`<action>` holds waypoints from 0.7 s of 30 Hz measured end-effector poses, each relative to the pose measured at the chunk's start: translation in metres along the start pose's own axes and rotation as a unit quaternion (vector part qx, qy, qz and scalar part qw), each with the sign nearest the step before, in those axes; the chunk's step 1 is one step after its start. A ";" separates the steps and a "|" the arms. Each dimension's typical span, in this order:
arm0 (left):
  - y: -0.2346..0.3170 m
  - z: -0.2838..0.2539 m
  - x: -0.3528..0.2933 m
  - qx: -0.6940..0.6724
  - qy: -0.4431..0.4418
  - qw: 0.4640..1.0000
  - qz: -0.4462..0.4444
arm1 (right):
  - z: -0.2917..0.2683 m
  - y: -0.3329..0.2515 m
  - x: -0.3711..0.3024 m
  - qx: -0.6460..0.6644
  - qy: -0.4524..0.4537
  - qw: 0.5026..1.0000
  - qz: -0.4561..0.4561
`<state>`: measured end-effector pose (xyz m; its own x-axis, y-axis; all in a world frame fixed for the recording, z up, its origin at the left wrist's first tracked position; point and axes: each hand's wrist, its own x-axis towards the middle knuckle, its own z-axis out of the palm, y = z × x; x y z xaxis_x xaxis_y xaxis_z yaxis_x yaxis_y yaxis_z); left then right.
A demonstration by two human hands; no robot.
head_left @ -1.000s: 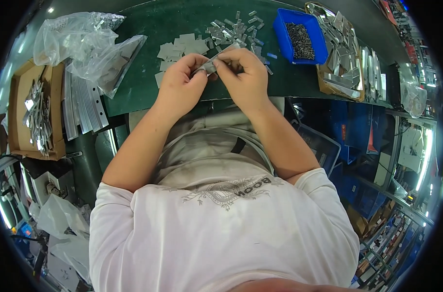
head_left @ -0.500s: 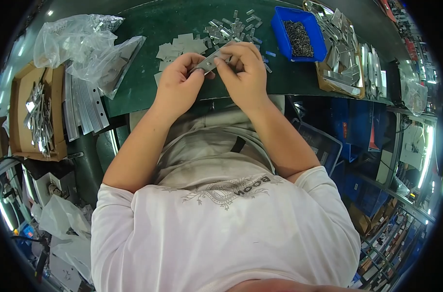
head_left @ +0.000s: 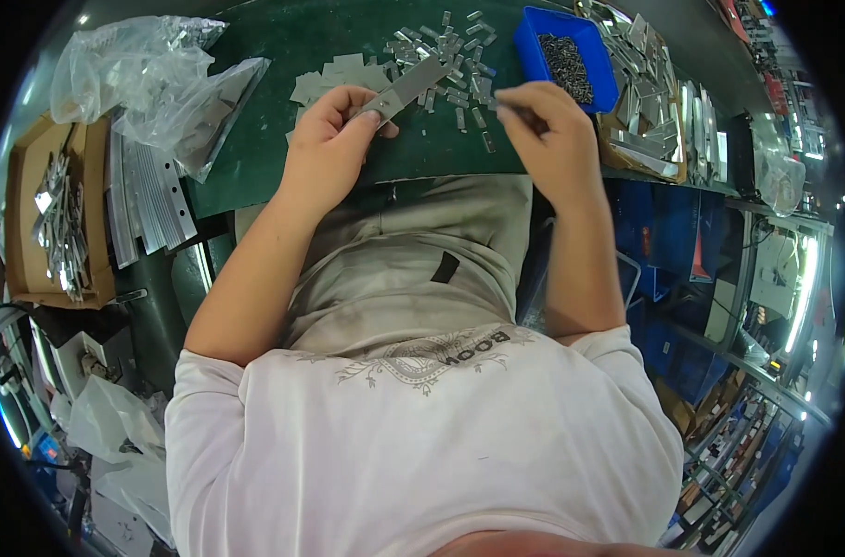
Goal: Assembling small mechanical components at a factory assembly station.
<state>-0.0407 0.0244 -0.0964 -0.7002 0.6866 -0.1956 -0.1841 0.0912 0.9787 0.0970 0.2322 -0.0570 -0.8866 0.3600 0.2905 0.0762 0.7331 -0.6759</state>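
Observation:
A flat, grey rectangular metal plate (head_left: 413, 85) slants up and to the right from my left hand (head_left: 328, 144). The left thumb presses on its lower end, with the fingers curled beneath. My right hand (head_left: 561, 139) is apart from the plate, over the right part of the table, in front of a blue bin (head_left: 526, 58). Its fingers are bent, thumb and forefinger slightly apart, and nothing shows between them. Several small shiny metal pieces (head_left: 460, 119) lie scattered between the hands. Thin square metal plates (head_left: 343, 72) are heaped beyond my left hand.
Small dark metal parts (head_left: 566, 65) fill the blue bin. Beyond it a carton holds metal brackets (head_left: 645, 135). Clear plastic bags (head_left: 135, 70) lie at the far left, near long metal strips (head_left: 153, 200) and a cardboard box (head_left: 93, 283) of metal parts. The green table (head_left: 246, 172) ends before my lap.
My right hand has let go of the metal plate and moved right, toward the blue bin. My left hand still holds the plate, now showing more of its length.

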 end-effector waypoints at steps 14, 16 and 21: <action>-0.004 0.001 -0.001 -0.002 -0.009 1.000 0.028 | -0.014 0.004 0.006 -0.176 -0.246 0.953 -0.020; -0.004 0.001 -0.001 -0.004 -0.009 0.999 0.034 | -0.016 0.001 0.011 -0.184 -0.278 0.942 -0.018; -0.006 0.001 -0.002 -0.006 -0.010 0.999 0.047 | -0.015 0.002 0.010 -0.213 -0.272 0.938 -0.037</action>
<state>-0.0377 0.0235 -0.1014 -0.7009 0.7061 -0.1009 -0.1260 0.0168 0.9919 0.0950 0.2463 -0.0450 -0.9893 0.0371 -0.1411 0.0788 0.9498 -0.3029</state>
